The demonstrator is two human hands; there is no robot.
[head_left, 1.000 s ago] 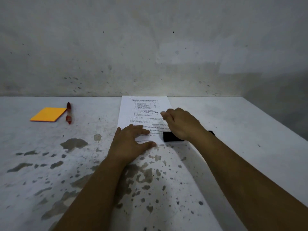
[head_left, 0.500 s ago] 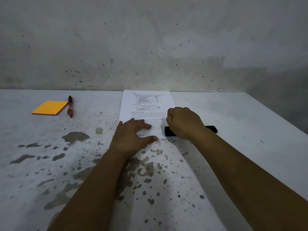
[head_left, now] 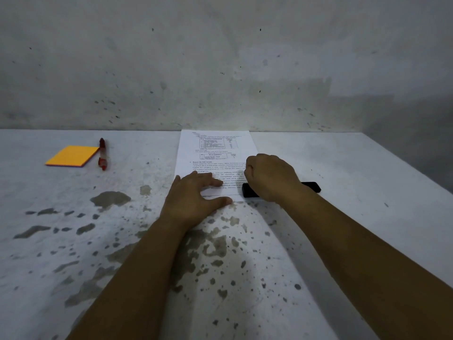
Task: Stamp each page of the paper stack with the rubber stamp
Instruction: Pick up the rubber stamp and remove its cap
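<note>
Paper stack (head_left: pixel 215 153): printed pages lying flat on my table (head_left: pixel 343 168), far edge up against the wall (head_left: pixel 220 57), near edge under my hands. The top page shows two small tables of text above paragraphs.
Left hand (head_left: pixel 193 200): my palm lies on the near left corner of the stack, fingers (head_left: pixel 208 179) straight and a little spread across the text, thumb stretched along the bottom edge, pressing the sheet flat.
Right hand (head_left: pixel 269 176): curled into a fist over the right edge of the page, knuckles up. My fingers are closed tight, but what they close on is hidden under the hand, so I cannot tell whether the rubber stamp is in there.
Black case (head_left: pixel 282 188): a long dark bar on the table just right of the stack, partly covered by my right wrist; whether it is an ink pad or the stamp itself I cannot tell.
Sticky notes (head_left: pixel 72 155): an orange pad, well to the left.
Pen (head_left: pixel 102 153): red, lying just beside the pad's right edge.
Table surface: white, with grey patches where the coating has worn.
</note>
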